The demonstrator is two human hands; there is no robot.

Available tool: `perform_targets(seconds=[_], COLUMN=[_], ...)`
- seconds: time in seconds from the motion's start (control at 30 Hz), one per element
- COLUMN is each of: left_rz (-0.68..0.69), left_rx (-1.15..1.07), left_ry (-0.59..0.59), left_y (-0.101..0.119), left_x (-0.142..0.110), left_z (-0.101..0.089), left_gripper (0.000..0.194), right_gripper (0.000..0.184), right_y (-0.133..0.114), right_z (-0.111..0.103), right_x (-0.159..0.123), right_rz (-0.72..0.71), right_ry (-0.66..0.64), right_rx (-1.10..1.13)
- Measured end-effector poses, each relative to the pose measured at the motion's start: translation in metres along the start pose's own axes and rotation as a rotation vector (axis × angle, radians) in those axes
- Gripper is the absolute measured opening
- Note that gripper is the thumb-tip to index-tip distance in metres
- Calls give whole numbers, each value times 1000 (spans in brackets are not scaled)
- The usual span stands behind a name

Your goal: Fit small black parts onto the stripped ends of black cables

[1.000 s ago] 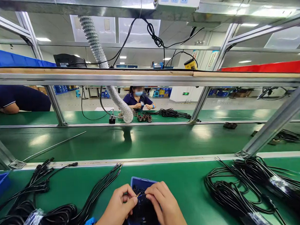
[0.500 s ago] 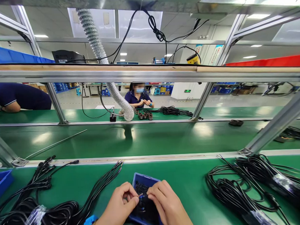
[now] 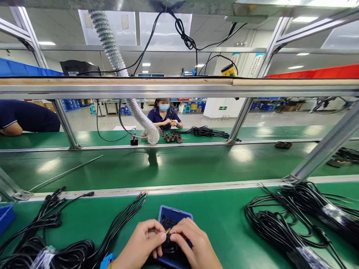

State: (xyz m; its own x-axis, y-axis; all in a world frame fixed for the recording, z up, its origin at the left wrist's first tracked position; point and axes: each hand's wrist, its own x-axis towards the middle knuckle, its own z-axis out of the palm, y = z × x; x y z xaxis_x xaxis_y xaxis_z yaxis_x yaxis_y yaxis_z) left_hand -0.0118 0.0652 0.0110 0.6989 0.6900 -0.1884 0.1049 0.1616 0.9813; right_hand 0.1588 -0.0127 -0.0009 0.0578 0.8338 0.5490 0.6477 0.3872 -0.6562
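Note:
Over a small blue bin (image 3: 186, 217), my two hands meet with their fingertips almost touching. My left hand (image 3: 144, 241), with a blue band at its wrist, pinches a thin wire (image 3: 168, 231) whose yellow end shows between thumb and forefinger. My right hand (image 3: 196, 243) is closed in a pinch just to the right of that wire end; what lies in its fingertips is too small and hidden to name. Small black parts (image 3: 169, 222) fill the bin below, partly covered by my hands.
Black cable bundles lie at left (image 3: 68, 254) and right (image 3: 277, 225). A second blue bin (image 3: 4, 219) sits at the left edge. Beyond the metal frame (image 3: 178, 89), a flexible duct (image 3: 137, 112) hangs down. A co-worker (image 3: 164, 117) sits opposite; another person (image 3: 25, 116) leans in at left.
A yellow wire end now shows between my fingertips, where a reddish one and blue bits showed before. My right hand has shifted slightly left, closer to my left.

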Motion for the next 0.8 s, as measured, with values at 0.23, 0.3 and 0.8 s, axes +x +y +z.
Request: perform_targets(seconds=[0.23,0.3,0.8], left_rz=[-73,-66,-46], left_rx=[-119,-107,-124], left_ry=[3,-6,-38], left_y=[10,10,-1], left_x=[-5,-6,-5], left_z=[2,2,2], left_gripper=[20,20,24], right_gripper=[22,18,13], right_y=[-3,-3,-8], right_z=[11,18,31], right_x=[1,0,-3], right_rz=[195,160,-103], right_ry=[273,341,429], right_rx=[152,100,-116])
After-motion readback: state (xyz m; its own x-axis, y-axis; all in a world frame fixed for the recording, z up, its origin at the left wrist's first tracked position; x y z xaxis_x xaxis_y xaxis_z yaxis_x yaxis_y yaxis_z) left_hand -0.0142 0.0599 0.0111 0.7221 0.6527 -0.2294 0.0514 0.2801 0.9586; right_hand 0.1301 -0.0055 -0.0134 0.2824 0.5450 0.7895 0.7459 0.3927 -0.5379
